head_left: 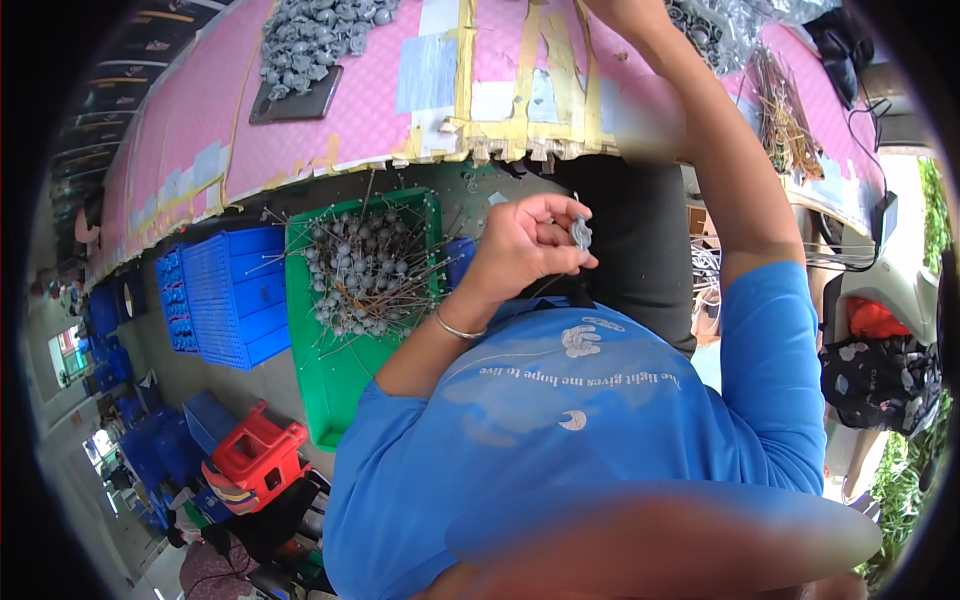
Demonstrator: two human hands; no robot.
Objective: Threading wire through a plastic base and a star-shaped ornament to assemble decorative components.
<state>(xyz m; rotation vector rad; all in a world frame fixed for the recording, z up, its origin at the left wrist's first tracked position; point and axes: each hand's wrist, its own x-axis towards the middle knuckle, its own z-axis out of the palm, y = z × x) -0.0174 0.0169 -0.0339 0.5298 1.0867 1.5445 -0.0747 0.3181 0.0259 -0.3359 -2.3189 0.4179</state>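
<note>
My left hand (535, 243) is in front of my body, just below the table edge. Its thumb and fingers pinch a small grey piece (581, 233) of uneven, petal-like shape, whose exact kind I cannot make out. My right arm stretches up over the table, and my right hand (628, 10) is cut off by the top edge of the picture, its fingers out of sight. Close to that hand are loose grey parts (697, 38) beside clear plastic. Left of my left hand, a green crate (318, 395) holds many grey balls on thin wire stems (365, 265).
A pink table (370, 115) patched with yellow tape runs across the top. On it lie a heap of grey pieces (310, 45) on a dark tray (296, 100) and a bundle of thin brown wires (785, 125). Blue crates (245, 295) and a red plastic stool (262, 462) stand left.
</note>
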